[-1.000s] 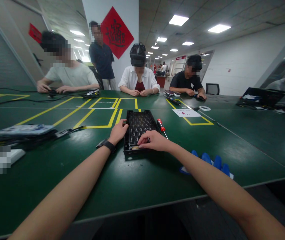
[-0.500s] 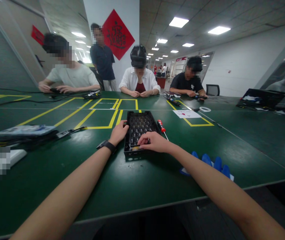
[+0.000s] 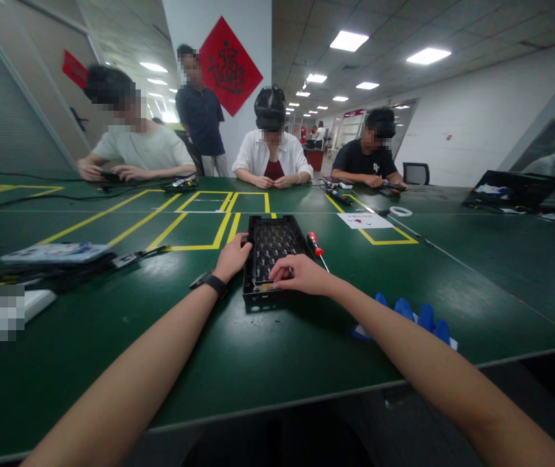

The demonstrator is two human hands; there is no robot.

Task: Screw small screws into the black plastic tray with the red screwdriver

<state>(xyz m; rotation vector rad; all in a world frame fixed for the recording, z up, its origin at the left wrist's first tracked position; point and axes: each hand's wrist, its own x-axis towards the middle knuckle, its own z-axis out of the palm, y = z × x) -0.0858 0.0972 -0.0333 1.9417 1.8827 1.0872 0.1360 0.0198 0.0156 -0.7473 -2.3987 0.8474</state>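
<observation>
A black plastic tray-like case (image 3: 277, 239) with a gridded inside lies on the green table (image 3: 267, 350) in front of me. My left hand (image 3: 232, 257), with a black watch on the wrist, grips the case's left edge. My right hand (image 3: 300, 274) rests on the near right part of the case, fingers curled and pinched over a small yellowish piece at the near edge. A red-handled screwdriver (image 3: 315, 246) lies just right of the case.
Blue gloves (image 3: 413, 319) lie by my right forearm. A flat device and cables (image 3: 56, 256) sit at the left, a paper sheet (image 3: 365, 220) and tape ring (image 3: 400, 211) farther right. Several people sit or stand across the table, marked with yellow lines.
Almost nothing has moved; both hands stay on the case, with only a slight shift of the view.
</observation>
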